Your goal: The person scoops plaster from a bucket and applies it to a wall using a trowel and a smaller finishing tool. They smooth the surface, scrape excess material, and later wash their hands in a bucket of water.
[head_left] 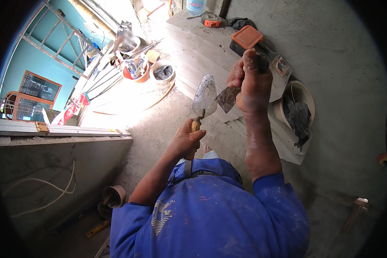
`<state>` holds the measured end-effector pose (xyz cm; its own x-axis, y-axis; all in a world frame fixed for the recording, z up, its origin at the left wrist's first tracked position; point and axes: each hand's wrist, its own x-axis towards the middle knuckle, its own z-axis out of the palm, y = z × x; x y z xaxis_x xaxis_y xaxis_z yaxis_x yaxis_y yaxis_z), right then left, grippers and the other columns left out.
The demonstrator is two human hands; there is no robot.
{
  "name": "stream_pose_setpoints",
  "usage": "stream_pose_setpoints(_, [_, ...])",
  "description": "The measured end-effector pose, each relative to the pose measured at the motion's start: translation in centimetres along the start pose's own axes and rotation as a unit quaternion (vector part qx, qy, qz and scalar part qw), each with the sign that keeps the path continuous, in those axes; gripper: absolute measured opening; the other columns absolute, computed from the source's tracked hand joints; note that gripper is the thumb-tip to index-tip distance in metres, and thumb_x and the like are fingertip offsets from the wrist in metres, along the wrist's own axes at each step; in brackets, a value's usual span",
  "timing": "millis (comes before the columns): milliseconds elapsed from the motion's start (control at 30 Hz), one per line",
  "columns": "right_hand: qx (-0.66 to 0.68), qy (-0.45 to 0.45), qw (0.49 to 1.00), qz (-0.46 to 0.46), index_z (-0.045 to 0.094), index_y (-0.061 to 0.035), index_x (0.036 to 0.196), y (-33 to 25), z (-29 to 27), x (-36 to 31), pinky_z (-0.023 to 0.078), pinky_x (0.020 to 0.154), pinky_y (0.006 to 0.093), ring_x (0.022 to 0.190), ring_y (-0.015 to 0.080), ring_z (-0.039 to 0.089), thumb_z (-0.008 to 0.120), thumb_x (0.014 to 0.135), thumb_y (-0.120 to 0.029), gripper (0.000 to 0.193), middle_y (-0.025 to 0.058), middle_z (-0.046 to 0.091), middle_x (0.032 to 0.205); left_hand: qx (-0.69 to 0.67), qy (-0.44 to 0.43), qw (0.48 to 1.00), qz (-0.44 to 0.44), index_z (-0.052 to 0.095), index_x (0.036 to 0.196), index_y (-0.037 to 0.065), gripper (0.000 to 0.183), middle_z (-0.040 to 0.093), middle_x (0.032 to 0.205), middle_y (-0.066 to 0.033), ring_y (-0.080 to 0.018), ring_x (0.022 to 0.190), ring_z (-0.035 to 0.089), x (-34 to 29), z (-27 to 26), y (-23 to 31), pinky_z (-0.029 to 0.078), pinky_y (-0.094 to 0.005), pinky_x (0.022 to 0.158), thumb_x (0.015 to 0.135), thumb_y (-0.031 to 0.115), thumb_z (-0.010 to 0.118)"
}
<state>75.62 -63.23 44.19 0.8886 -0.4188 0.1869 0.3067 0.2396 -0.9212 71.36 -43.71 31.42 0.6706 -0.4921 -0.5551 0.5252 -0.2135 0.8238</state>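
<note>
Left of the pale bucket (306, 92), two blades are up and facing each other! Nearest that bucket it's the right hand (254, 88), fingers curled into a closed fist around a flat scraper (227, 99), thumb upright on top; much of the grip is hidden. Further left of the bucket, here's the left hand (188, 139), fingers wrapped about the wooden handle (195, 125) of a pointed trowel (205, 96), none of them spread.

And look at those edges! The scraper's corner lines up with the trowel's side, still left of the bucket; touching or just apart, this angle can't tell. A hard scrape across there could skid, I'd say, and a skidding corner could run down toward the left knuckles. Dusty skin might let a handle twist, too.

Below and left of the bucket, bare toes (207, 148) peek out: a loosened grip could drop steel right on them. Beside the bucket's left rim, the right forearm has little room; an elbow swung wide could knock it, or catch the dark bag (299, 118) drooping over its lip. Beyond the bucket, up by the orange-lidded box (247, 36), a careless backswing could clip that lid!
</note>
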Motion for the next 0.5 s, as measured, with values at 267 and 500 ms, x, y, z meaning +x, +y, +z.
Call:
stream_pose_setpoints(267, [-0.077, 0.017, 0.996, 0.049, 0.045, -0.0140, 0.067, 6.0, -1.1, -0.2, 0.038, 0.040, 0.0264, 0.041, 0.0082, 0.043, 0.069, 0.096, -0.036, 0.043, -0.0029, 0.044, 0.050, 0.085, -0.014, 0.995, 0.047, 0.051, 0.115, 0.006, 0.033, 0.054, 0.076, -0.0020, -0.0114, 0.058, 0.055, 0.6, 0.8, -0.4, 0.047, -0.0299, 0.051, 0.090, 0.019, 0.069])
stream_pose_setpoints(500, [-0.125, 0.040, 0.988, 0.087, 0.049, -0.0132, 0.068, 3.5, 0.2, 0.9, 0.035, 0.041, 0.0277, 0.042, 0.0058, 0.042, 0.071, 0.095, -0.029, 0.038, -0.0042, 0.045, 0.052, 0.046, -0.009, 0.997, 0.054, 0.051, 0.111, 0.005, 0.033, 0.056, 0.075, -0.0046, -0.0125, 0.058, 0.056, 0.3, 0.6, 0.3, 0.048, -0.0311, 0.051, 0.088, 0.019, 0.069])
